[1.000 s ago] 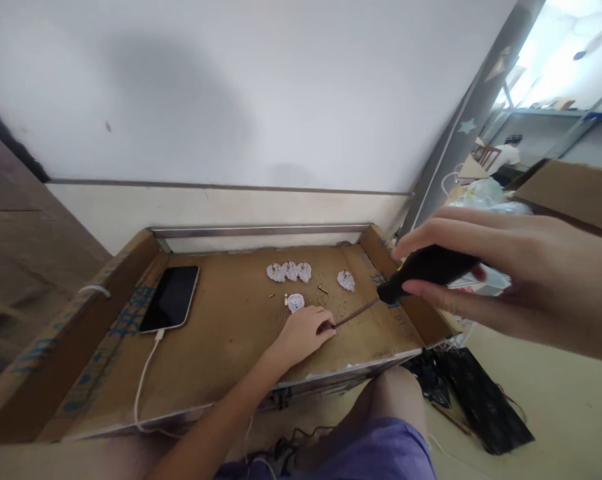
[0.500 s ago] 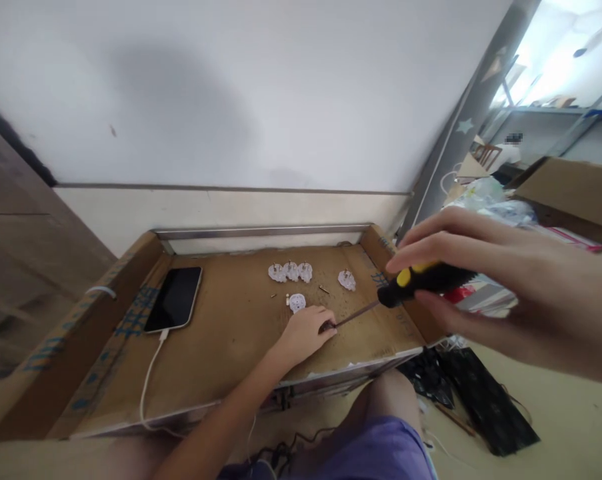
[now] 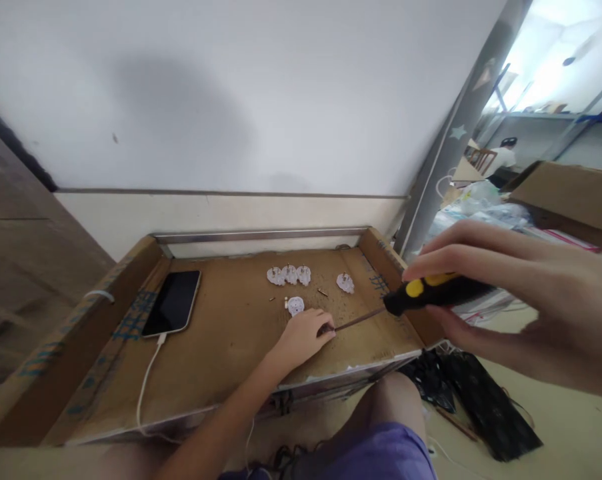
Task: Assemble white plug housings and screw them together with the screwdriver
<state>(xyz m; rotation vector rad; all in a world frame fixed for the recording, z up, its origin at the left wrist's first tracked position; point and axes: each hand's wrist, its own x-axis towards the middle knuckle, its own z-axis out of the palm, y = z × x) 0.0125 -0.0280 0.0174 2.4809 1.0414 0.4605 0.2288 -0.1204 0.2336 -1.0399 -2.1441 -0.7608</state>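
Observation:
My right hand (image 3: 545, 300) grips the black and yellow handle of a screwdriver (image 3: 441, 293). The shaft slants down to the left, and its tip reaches the fingers of my left hand (image 3: 305, 335). Those fingers are curled together low over the cardboard; what they pinch at the tip is hidden. Just behind them lies a round white plastic part (image 3: 295, 306) with small holes. Farther back, several white plastic pieces (image 3: 289, 274) with metal pins sit in a row, and a similar single piece (image 3: 345, 283) lies to the right. A small brass pin (image 3: 323, 292) rests between them.
A cardboard-lined tray table (image 3: 221, 373) with raised sides holds a phone (image 3: 172, 303) at the left, its white cable (image 3: 144, 393) running over the front edge. At right are a cardboard box (image 3: 575, 193), plastic bags, and a seated person (image 3: 503, 157) farther off.
The view has shifted slightly. My right hand and the screwdriver handle sit a little lower and farther right; the tip stays at my left fingers.

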